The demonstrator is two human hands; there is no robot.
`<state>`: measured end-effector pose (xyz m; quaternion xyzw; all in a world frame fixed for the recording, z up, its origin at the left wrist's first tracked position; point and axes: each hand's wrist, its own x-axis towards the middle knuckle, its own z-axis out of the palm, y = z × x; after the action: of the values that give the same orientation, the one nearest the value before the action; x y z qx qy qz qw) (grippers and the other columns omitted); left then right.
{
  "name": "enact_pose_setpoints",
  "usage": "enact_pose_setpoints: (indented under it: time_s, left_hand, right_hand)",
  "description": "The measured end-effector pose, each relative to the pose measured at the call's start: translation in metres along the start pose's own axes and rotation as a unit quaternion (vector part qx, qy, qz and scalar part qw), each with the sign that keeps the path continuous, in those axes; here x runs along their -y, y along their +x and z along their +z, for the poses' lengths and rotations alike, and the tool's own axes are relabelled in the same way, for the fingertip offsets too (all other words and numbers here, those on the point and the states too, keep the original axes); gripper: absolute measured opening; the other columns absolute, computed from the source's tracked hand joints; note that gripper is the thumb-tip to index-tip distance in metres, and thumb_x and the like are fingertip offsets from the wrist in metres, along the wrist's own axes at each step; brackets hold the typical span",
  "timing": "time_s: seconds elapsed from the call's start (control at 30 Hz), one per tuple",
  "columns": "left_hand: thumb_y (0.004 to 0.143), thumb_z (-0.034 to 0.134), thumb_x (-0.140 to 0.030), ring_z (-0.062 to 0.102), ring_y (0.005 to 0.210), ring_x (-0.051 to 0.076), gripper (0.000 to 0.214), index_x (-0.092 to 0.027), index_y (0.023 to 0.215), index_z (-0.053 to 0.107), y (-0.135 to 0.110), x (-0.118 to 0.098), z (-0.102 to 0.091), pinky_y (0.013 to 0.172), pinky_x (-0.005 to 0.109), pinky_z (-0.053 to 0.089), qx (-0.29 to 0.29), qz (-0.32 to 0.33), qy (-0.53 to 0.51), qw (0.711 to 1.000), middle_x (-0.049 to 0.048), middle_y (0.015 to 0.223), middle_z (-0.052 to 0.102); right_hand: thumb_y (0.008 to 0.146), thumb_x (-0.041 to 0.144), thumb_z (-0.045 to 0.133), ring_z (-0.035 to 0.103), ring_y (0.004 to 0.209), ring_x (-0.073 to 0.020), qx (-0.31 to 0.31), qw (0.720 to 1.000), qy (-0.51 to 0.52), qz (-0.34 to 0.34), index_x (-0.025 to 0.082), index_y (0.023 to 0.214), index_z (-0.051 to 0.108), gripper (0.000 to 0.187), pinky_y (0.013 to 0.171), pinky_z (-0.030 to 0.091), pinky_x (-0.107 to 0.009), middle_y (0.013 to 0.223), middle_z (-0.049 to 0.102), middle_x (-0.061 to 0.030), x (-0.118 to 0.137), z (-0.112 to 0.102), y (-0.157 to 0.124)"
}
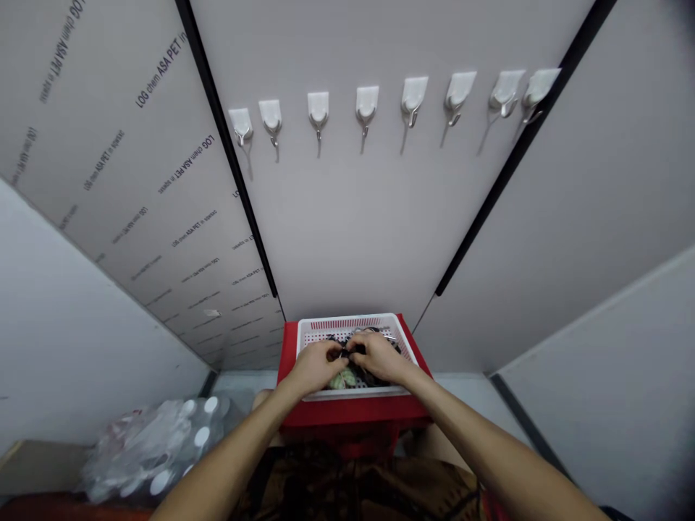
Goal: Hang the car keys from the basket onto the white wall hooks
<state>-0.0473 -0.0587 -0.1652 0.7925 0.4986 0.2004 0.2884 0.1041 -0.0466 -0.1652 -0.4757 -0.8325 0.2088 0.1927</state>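
Observation:
A white plastic basket (350, 320) with slotted walls holds a pale green patterned bundle (342, 379) and several dark items, partly hidden under my hands. Over its middle, my left hand (320, 364) is closed, thumb and fingertips pinched together. My right hand (378, 356) faces it from the other side, also pinching. The fingertips of both hands nearly meet at a small dark thing, too small and shadowed to name. Some thin light-coloured pieces lie behind my right hand inside the basket.
The basket stands on a red table or stool (352, 412) against a grey panel wall. A row of white adhesive hooks (367, 103) is fixed high on this wall. On the floor at left sit plastic-wrapped bottles (163, 449) beside a cardboard box (46, 467). Panels close in both sides.

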Motion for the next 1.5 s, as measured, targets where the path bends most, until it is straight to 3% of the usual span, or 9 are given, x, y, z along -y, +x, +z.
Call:
enact_pose_setpoints:
  time_s: [0.13, 0.23, 0.3, 0.47, 0.57, 0.87, 1.07, 1.2, 1.5]
  left_hand:
    - [0.062, 0.042, -0.029, 0.044, 0.058, 0.011, 0.021, -0.016, 0.069, 0.056, 0.002, 0.003, 0.000, 0.053, 0.021, 0.032, -0.011, -0.025, -0.046, 0.999, 0.0003, 0.062, 0.054]
    - [0.061, 0.043, -0.027, 0.044, 0.056, 0.010, 0.018, -0.014, 0.065, 0.055, 0.003, 0.006, -0.002, 0.052, 0.020, 0.032, -0.042, -0.069, -0.169, 0.982, -0.0004, 0.058, 0.052]
    - [0.059, 0.046, -0.028, 0.043, 0.051, 0.009, 0.018, -0.012, 0.063, 0.053, 0.003, 0.006, -0.006, 0.050, 0.020, 0.033, -0.073, -0.105, -0.286, 0.950, -0.0011, 0.054, 0.050]
    - [0.056, 0.052, -0.034, 0.042, 0.047, 0.006, 0.026, -0.013, 0.071, 0.050, 0.000, 0.000, -0.019, 0.049, 0.019, 0.033, -0.115, -0.140, -0.533, 0.826, -0.0017, 0.056, 0.051]
    - [0.055, 0.055, -0.032, 0.043, 0.049, 0.005, 0.026, -0.014, 0.073, 0.050, -0.001, -0.006, -0.024, 0.050, 0.018, 0.033, -0.102, -0.125, -0.589, 0.792, -0.0009, 0.060, 0.053]
    - [0.058, 0.054, -0.031, 0.035, 0.046, 0.003, 0.027, -0.011, 0.075, 0.050, 0.004, -0.017, -0.030, 0.046, 0.015, 0.026, -0.063, -0.096, -0.624, 0.773, -0.0020, 0.054, 0.047]
    - [0.062, 0.050, -0.031, 0.029, 0.043, 0.002, 0.025, -0.010, 0.075, 0.050, 0.004, -0.024, -0.043, 0.043, 0.016, 0.020, -0.061, -0.025, -0.562, 0.824, -0.0037, 0.051, 0.041]
    - [0.062, 0.050, -0.028, 0.026, 0.041, 0.002, 0.024, -0.010, 0.077, 0.050, 0.009, -0.035, -0.070, 0.040, 0.016, 0.017, -0.120, 0.009, -0.510, 0.852, -0.0054, 0.048, 0.038]
    - [0.063, 0.047, -0.034, 0.030, 0.039, 0.001, 0.028, -0.012, 0.079, 0.049, 0.025, -0.064, -0.156, 0.039, 0.014, 0.021, -0.249, 0.080, -0.535, 0.804, -0.0046, 0.049, 0.042]
  right_hand:
    - [0.060, 0.020, 0.048, 0.048, 0.065, -0.0107, 0.009, 0.999, 0.043, 0.012, 0.017, 0.069, 0.056, 0.012, 0.061, 0.033, -0.021, 0.069, 0.057, -0.0009, 0.002, -0.005, -0.001]
    - [0.061, 0.026, 0.047, 0.048, 0.060, -0.0100, 0.027, 0.996, 0.076, 0.023, 0.017, 0.069, 0.056, 0.015, 0.056, 0.034, -0.020, 0.066, 0.057, -0.0002, -0.002, -0.012, -0.002]
    - [0.063, 0.028, 0.045, 0.048, 0.059, -0.0102, 0.028, 0.995, 0.085, 0.039, 0.017, 0.068, 0.056, 0.016, 0.055, 0.034, -0.020, 0.065, 0.057, -0.0001, -0.008, -0.016, -0.002]
    - [0.064, 0.025, 0.043, 0.049, 0.063, -0.0127, 0.007, 0.996, 0.069, 0.052, 0.017, 0.067, 0.058, 0.018, 0.060, 0.035, -0.023, 0.066, 0.058, -0.0018, -0.009, -0.020, -0.001]
    - [0.068, 0.029, 0.038, 0.049, 0.067, -0.0137, -0.019, 0.992, 0.121, 0.023, 0.016, 0.068, 0.058, 0.024, 0.063, 0.035, -0.024, 0.071, 0.058, -0.0031, 0.006, -0.020, 0.004]
    - [0.066, 0.032, 0.042, 0.044, 0.049, -0.0069, -0.115, 0.898, 0.423, 0.029, 0.015, 0.087, 0.046, 0.027, 0.048, 0.037, -0.020, 0.062, 0.050, 0.0013, 0.043, -0.031, 0.033]
    - [0.059, 0.028, 0.050, 0.042, 0.038, -0.0030, -0.102, 0.865, 0.490, 0.028, 0.015, 0.073, 0.044, 0.020, 0.041, 0.034, -0.017, 0.055, 0.049, 0.0046, 0.062, -0.046, 0.048]
    - [0.058, 0.027, 0.051, 0.042, 0.037, -0.0041, -0.132, 0.863, 0.487, 0.005, 0.014, 0.066, 0.042, 0.017, 0.040, 0.035, -0.017, 0.044, 0.047, 0.0061, 0.085, -0.073, 0.067]
    - [0.055, 0.027, 0.053, 0.040, 0.034, -0.0031, -0.209, 0.842, 0.491, -0.084, 0.015, 0.063, 0.042, 0.019, 0.028, 0.029, -0.013, 0.048, 0.047, 0.0063, 0.174, -0.132, 0.136]
